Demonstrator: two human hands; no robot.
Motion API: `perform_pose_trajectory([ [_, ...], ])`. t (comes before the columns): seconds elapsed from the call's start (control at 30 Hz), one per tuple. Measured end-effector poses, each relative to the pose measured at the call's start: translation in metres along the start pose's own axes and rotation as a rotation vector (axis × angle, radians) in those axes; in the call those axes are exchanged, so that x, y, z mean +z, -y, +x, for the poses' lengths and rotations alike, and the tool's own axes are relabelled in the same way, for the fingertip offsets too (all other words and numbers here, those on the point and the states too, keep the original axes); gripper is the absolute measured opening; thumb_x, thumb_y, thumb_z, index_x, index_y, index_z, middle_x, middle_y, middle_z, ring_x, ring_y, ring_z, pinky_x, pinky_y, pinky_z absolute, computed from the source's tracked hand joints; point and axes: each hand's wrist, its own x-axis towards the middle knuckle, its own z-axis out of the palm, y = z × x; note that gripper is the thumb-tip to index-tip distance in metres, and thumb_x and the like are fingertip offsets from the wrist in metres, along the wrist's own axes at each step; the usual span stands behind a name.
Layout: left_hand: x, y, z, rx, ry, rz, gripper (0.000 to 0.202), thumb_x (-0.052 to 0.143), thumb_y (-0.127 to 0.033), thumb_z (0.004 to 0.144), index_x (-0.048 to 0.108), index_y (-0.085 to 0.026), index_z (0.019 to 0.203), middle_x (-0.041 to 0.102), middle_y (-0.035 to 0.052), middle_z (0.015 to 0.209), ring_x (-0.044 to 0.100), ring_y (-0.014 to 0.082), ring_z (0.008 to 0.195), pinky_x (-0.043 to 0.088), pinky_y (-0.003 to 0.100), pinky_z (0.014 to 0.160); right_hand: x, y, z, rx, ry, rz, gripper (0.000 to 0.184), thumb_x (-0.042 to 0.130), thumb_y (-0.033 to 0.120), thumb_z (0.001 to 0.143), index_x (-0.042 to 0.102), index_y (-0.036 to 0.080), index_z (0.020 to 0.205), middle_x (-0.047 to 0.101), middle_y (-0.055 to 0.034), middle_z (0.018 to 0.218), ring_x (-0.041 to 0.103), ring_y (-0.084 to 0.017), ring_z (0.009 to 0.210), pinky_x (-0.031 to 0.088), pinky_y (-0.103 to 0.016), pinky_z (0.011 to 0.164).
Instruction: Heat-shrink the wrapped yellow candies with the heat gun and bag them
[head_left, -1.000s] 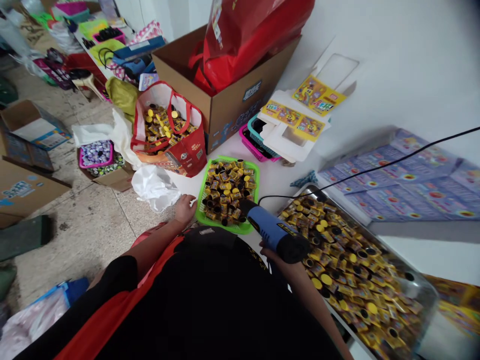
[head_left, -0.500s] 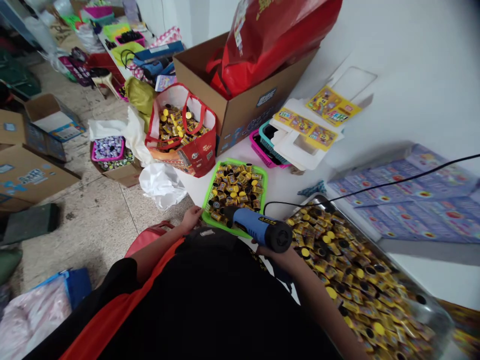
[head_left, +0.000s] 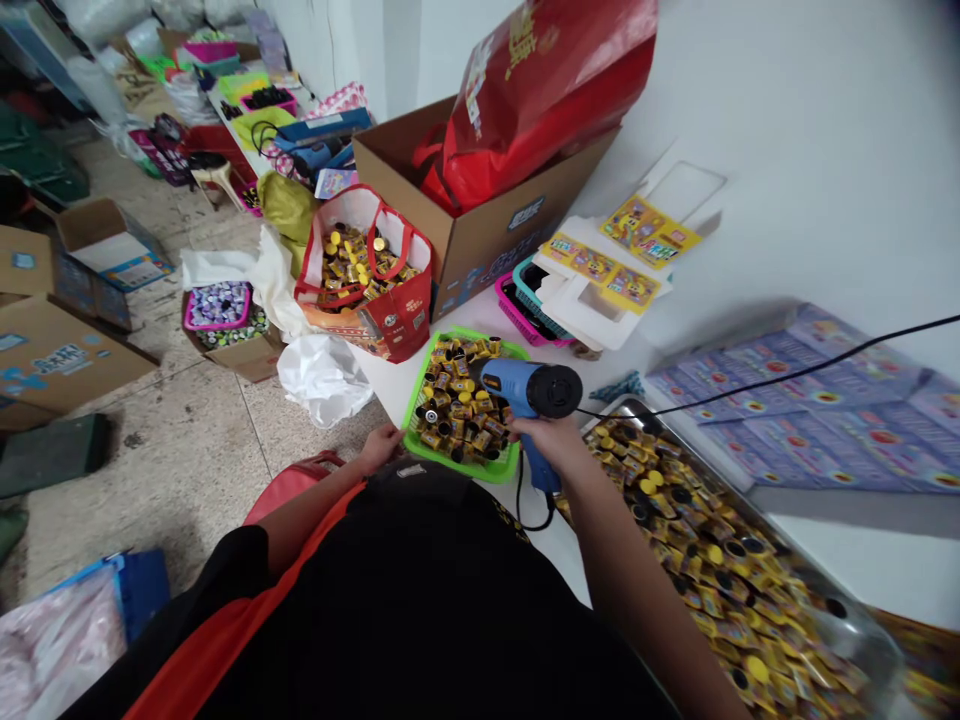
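Note:
My right hand [head_left: 547, 440] is wrapped round the handle of a blue heat gun [head_left: 510, 380], whose dark nozzle points left over a bright green basket [head_left: 480, 470]. Small yellow-labelled containers [head_left: 457, 395] with yellow or black ends fill that basket in a loose heap. At its near left corner, my left hand [head_left: 384, 445] has its fingers closed on the rim. Beside my right forearm, a long metal tray [head_left: 847, 615] holds many more of the same containers. The gun's black cord hangs below the handle.
Behind the basket stand a red carry bag [head_left: 401, 320] of similar containers and a cardboard box [head_left: 480, 250] with a red bag in it. Pink and teal baskets [head_left: 517, 305] sit under printed cards. Purple boxes [head_left: 810, 400] line the wall. A cord [head_left: 787, 367] crosses above the tray.
My right hand has lifted the heat gun and moved it away from my body, from the basket's near edge to above its right side. My left hand stays at the rim.

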Motion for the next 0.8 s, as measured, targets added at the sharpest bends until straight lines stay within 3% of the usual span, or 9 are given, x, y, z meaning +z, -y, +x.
perform_pose_trajectory([
  [0.1,0.002,0.003,0.001,0.007,-0.005,-0.016,0.031,0.056,-0.036,0.101,0.059,-0.019,0.075,0.064,-0.0005,0.063,0.061,0.0138,0.059,0.046,0.022,0.058,0.005,0.007,0.010,0.029,0.062,0.088,0.011,0.070,0.026,0.054,0.069,0.018,0.062,0.067,-0.0030,0.057,0.061,-0.019,0.057,0.050,-0.029,0.057],
  [0.23,0.003,0.006,0.002,0.019,-0.002,-0.028,0.036,0.057,-0.038,0.100,0.059,-0.019,0.069,0.063,0.0006,0.061,0.060,0.0141,0.059,0.046,0.022,0.058,0.013,0.017,0.026,0.011,-0.143,0.016,0.007,0.067,0.025,0.053,0.063,0.020,0.053,0.061,-0.0013,0.050,0.058,-0.018,0.054,0.048,-0.027,0.054],
  [0.33,0.003,0.007,0.003,0.025,0.017,-0.050,0.036,0.058,-0.037,0.099,0.059,-0.019,0.068,0.063,0.0008,0.060,0.058,0.0142,0.056,0.044,0.023,0.057,0.010,0.020,0.025,0.004,-0.099,-0.014,0.005,0.066,0.023,0.050,0.063,0.020,0.052,0.062,-0.0013,0.050,0.059,-0.018,0.054,0.047,-0.026,0.053],
  [0.4,0.001,0.006,0.004,0.026,0.022,-0.066,0.034,0.059,-0.036,0.099,0.058,-0.019,0.069,0.062,0.0004,0.060,0.057,0.0137,0.055,0.044,0.023,0.056,0.005,0.017,0.015,0.021,0.019,0.043,0.009,0.068,0.025,0.050,0.067,0.019,0.057,0.066,-0.0025,0.054,0.061,-0.019,0.055,0.049,-0.027,0.053],
  [0.47,-0.001,0.004,0.006,0.033,0.028,-0.091,0.029,0.060,-0.033,0.098,0.059,-0.019,0.072,0.062,-0.0004,0.061,0.058,0.0134,0.054,0.045,0.023,0.056,-0.003,0.009,0.002,0.037,0.056,0.053,0.013,0.068,0.029,0.052,0.069,0.019,0.062,0.068,-0.0038,0.058,0.063,-0.020,0.055,0.050,-0.029,0.053],
  [0.6,-0.004,0.000,0.011,0.053,0.063,-0.152,0.015,0.064,-0.029,0.094,0.060,-0.019,0.083,0.064,-0.0015,0.064,0.062,0.0148,0.054,0.048,0.023,0.054,-0.019,-0.020,-0.033,0.013,-0.084,-0.155,0.008,0.067,0.028,0.051,0.062,0.022,0.053,0.063,-0.0031,0.054,0.059,-0.019,0.054,0.048,-0.029,0.051],
  [0.73,-0.004,-0.002,0.013,0.042,0.068,-0.169,0.015,0.065,-0.027,0.093,0.058,-0.019,0.083,0.063,-0.0019,0.059,0.061,0.0144,0.050,0.050,0.024,0.055,-0.032,-0.051,-0.071,0.125,-0.026,-0.006,0.024,0.071,0.033,0.049,0.072,0.021,0.069,0.074,-0.0061,0.072,0.065,-0.022,0.059,0.054,-0.033,0.054],
  [0.8,-0.003,-0.005,0.014,0.041,0.077,-0.162,0.017,0.066,-0.029,0.092,0.058,-0.019,0.082,0.062,-0.0013,0.058,0.061,0.0152,0.050,0.049,0.024,0.054,-0.035,-0.064,-0.086,0.163,-0.104,0.020,0.027,0.074,0.038,0.049,0.072,0.021,0.069,0.075,-0.0075,0.074,0.066,-0.024,0.060,0.056,-0.036,0.056],
])
